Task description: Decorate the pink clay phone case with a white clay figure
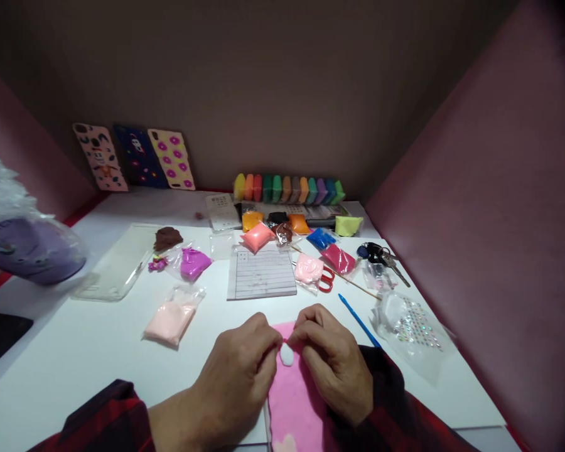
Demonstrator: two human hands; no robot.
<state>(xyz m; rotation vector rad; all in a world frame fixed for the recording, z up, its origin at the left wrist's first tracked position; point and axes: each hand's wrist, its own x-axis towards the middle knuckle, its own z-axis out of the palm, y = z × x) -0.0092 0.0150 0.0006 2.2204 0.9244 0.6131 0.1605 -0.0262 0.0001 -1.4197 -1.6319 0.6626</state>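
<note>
A pink clay-covered panel (294, 398) lies at the front edge of the white board, with a white oval clay piece (287, 355) near its top. Just above that oval, a small dark pink bit of clay (285, 341) sits between both hands' fingertips. My left hand (245, 361) comes in from the left, its thumb and index finger pinched at this bit. From the right, my right hand (334, 361) pinches at the same spot, its fingers curled over the panel's upper right part. A paler clay shape shows at the panel's lower end.
Beyond the hands lie a lined notepad (263, 275), red-handled scissors (327, 279) and several clay packets. A blue tool (358, 319) and a bag of gems (419, 323) are on the right. Left are a peach packet (173, 316), a clear phone case (117, 263) and a purple container (28, 248).
</note>
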